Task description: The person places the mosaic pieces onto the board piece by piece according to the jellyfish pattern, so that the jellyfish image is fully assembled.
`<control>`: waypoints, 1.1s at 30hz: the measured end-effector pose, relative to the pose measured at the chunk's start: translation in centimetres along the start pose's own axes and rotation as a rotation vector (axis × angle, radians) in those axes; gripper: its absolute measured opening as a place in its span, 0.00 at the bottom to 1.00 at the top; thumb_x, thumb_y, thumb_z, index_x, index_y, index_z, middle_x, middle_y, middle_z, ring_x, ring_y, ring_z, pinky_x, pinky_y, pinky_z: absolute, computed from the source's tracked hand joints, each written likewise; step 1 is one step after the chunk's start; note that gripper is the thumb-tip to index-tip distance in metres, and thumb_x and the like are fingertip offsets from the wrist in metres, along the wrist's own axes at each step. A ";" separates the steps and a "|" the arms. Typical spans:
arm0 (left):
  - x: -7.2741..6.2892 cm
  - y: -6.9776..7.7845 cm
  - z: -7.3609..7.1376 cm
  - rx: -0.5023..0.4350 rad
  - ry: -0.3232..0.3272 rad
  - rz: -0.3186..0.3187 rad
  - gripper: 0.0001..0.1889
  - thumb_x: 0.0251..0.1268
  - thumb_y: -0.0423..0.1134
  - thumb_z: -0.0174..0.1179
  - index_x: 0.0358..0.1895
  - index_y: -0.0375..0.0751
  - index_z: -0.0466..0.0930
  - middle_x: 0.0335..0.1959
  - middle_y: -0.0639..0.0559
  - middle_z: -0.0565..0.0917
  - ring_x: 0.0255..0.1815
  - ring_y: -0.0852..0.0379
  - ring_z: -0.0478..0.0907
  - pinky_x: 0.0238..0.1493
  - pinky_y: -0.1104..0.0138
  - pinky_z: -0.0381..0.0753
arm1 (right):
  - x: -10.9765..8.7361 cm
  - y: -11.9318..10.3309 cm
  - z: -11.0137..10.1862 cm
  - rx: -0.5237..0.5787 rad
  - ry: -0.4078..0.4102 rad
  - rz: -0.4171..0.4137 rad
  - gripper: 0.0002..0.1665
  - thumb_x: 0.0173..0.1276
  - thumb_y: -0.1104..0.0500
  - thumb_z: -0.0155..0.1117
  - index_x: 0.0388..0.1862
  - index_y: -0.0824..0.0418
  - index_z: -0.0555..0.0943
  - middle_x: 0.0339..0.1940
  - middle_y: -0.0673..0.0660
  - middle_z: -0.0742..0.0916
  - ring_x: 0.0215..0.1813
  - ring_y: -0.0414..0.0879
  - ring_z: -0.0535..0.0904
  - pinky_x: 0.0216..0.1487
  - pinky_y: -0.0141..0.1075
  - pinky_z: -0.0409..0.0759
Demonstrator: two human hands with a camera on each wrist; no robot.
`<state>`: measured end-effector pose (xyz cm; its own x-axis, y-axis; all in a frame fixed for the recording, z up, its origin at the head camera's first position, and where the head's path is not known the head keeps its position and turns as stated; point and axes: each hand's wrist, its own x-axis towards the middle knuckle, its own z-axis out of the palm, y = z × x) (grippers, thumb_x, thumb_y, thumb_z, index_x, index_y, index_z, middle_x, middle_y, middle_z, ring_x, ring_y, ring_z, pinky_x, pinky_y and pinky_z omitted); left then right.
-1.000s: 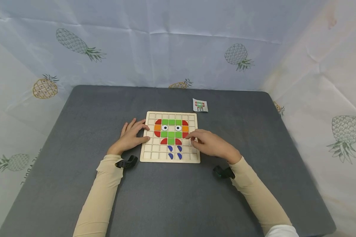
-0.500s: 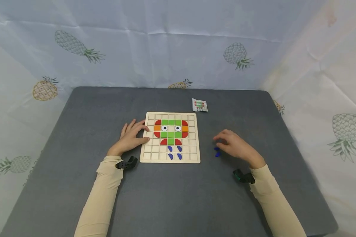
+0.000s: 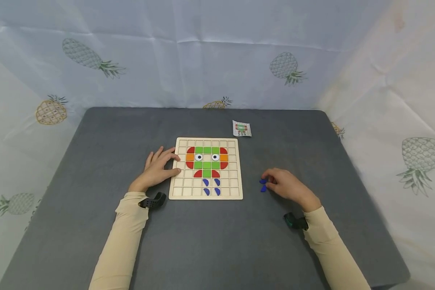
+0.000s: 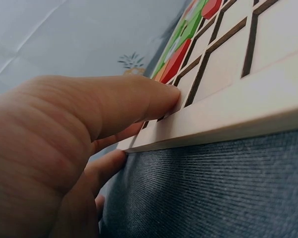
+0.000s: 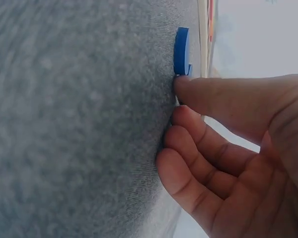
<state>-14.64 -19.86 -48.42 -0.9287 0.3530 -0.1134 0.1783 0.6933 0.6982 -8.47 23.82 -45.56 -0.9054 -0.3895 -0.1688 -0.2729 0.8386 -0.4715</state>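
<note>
A square wooden grid board [image 3: 177, 194] lies on the table, bearing a figure of red, green and orange pieces, two eye pieces and several blue curved pieces [image 3: 206, 183]. My left hand [image 3: 154, 172] rests at the board's left edge, thumb and fingertips on its rim; the left wrist view shows the thumb [image 4: 139, 99] on the frame. To the right of the board my right hand [image 3: 285, 186] is down at the table, its bent fingertips beside two loose blue pieces [image 3: 263, 189]. In the right wrist view a blue piece [image 5: 182, 51] sits just past the thumb tip; no piece shows clearly pinched.
A small picture card [image 3: 241, 128] showing a similar coloured figure lies behind the board to the right. The grey table [image 3: 210, 241] ends at a pineapple-print curtain [image 3: 203, 60] at the back and sides.
My right hand has moved from the board's right edge to the loose blue pieces, then slightly lower towards them. My left hand has stayed on the board's left edge.
</note>
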 end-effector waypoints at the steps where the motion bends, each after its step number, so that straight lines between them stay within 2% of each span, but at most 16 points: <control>1: 0.0 0.0 0.0 0.001 0.000 -0.001 0.18 0.66 0.43 0.65 0.56 0.45 0.75 0.83 0.41 0.54 0.85 0.36 0.32 0.80 0.40 0.22 | 0.1 -0.1 0.0 0.004 -0.007 0.003 0.11 0.71 0.66 0.63 0.51 0.63 0.83 0.32 0.52 0.82 0.31 0.42 0.72 0.33 0.36 0.73; 4: 0.0 0.0 0.0 -0.004 0.001 -0.004 0.17 0.67 0.43 0.65 0.55 0.45 0.75 0.83 0.41 0.54 0.85 0.36 0.32 0.80 0.40 0.22 | 0.3 -0.2 -0.1 0.007 -0.020 0.012 0.10 0.71 0.66 0.62 0.49 0.63 0.84 0.31 0.53 0.83 0.29 0.41 0.72 0.31 0.35 0.73; 8: 0.1 0.0 0.0 -0.001 0.005 -0.006 0.17 0.66 0.44 0.65 0.56 0.45 0.75 0.83 0.42 0.54 0.85 0.36 0.32 0.80 0.40 0.21 | 0.6 -0.4 0.0 0.003 -0.016 0.021 0.08 0.70 0.62 0.67 0.46 0.63 0.84 0.33 0.53 0.83 0.31 0.42 0.73 0.33 0.35 0.74; 15: 0.1 0.0 0.0 -0.003 0.010 -0.008 0.18 0.66 0.43 0.65 0.56 0.46 0.76 0.83 0.43 0.54 0.85 0.37 0.32 0.80 0.40 0.22 | 1.0 -0.8 0.5 -0.005 0.007 0.004 0.10 0.66 0.58 0.72 0.42 0.61 0.83 0.32 0.53 0.81 0.32 0.43 0.73 0.35 0.35 0.73; 21: 0.0 -0.1 0.0 0.000 0.010 -0.012 0.18 0.66 0.43 0.66 0.56 0.45 0.76 0.83 0.43 0.55 0.86 0.38 0.32 0.80 0.40 0.22 | 1.4 -1.2 0.7 -0.026 -0.004 -0.018 0.06 0.68 0.60 0.70 0.40 0.62 0.85 0.32 0.53 0.84 0.31 0.41 0.75 0.34 0.36 0.76; 27: 0.0 -0.1 0.0 -0.001 0.006 -0.018 0.18 0.66 0.43 0.66 0.56 0.45 0.76 0.83 0.43 0.55 0.86 0.37 0.32 0.80 0.40 0.22 | 1.7 -1.6 0.3 -0.063 -0.014 0.026 0.08 0.71 0.62 0.64 0.43 0.64 0.86 0.35 0.56 0.88 0.30 0.42 0.78 0.35 0.39 0.80; 33: -0.1 0.0 0.0 -0.008 0.009 -0.022 0.18 0.66 0.43 0.66 0.55 0.46 0.76 0.83 0.43 0.55 0.86 0.38 0.32 0.80 0.41 0.21 | 1.8 -2.0 0.0 -0.113 -0.022 0.037 0.08 0.70 0.64 0.65 0.46 0.65 0.85 0.38 0.58 0.88 0.35 0.46 0.79 0.41 0.44 0.83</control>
<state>-14.58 -19.88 -48.39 -0.9354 0.3319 -0.1222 0.1551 0.6954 0.7016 -9.52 21.41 -44.96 -0.9087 -0.3646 -0.2034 -0.2754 0.8896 -0.3644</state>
